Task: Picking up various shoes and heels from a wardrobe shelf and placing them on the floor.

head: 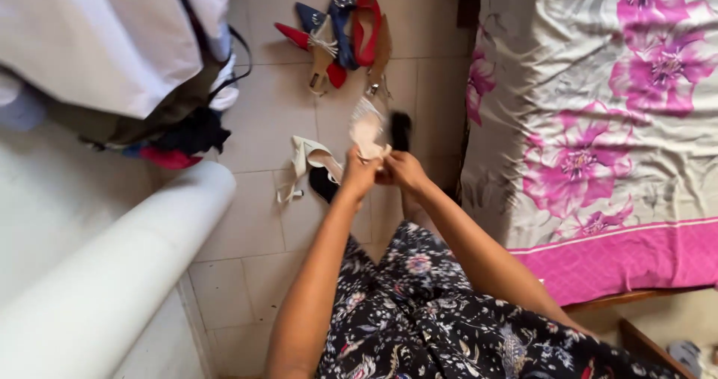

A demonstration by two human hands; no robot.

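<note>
A heap of white cloth and dark clothes point(142, 65) fills the tiled floor's point(262, 222) top left corner. Right of it a white slingback heeled shoe point(307, 162) lies on the tiles. The left hand point(360, 173) and right hand point(404, 171) both close around a pale beige pointed shoe point(368, 130), held above the floor. Red, navy and tan heels point(340, 31) lie near the top edge. A pink-flowered bedspread point(598, 124) covers the right.

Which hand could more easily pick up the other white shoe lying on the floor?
Probably the left hand. The white shoe on the floor lies just to its left, while the right hand sits farther off; both hands grip the pale shoe held up.
</note>
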